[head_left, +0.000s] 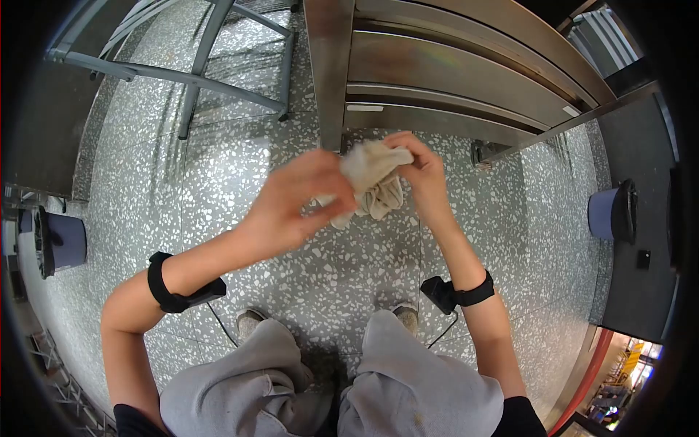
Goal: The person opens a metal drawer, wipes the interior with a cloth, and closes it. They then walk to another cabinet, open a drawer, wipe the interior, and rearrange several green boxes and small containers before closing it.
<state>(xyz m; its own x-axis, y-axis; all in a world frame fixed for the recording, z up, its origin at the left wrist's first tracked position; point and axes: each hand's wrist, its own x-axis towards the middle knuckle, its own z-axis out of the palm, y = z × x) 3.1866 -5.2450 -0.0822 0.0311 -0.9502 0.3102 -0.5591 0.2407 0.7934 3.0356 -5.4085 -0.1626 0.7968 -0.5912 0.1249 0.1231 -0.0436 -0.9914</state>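
A crumpled beige cloth (382,198) hangs above the speckled floor, in front of the metal cabinet. At its upper right, my right hand (421,169) is closed on the cloth, pinching it between thumb and fingers. My left hand (302,198) is at the cloth's left side, smeared by motion. Its thumb and fingers curve toward the fabric, but whether they grip it cannot be made out. The cloth's upper part is blurred, while its lower folds dangle between the hands.
Ahead stands a stainless steel cabinet (451,73) with drawer-like fronts. A grey metal frame (196,76) stands at upper left. Bluish bins are at the left (67,239) and right (603,215). Black straps with devices circle both forearms, with cables hanging down.
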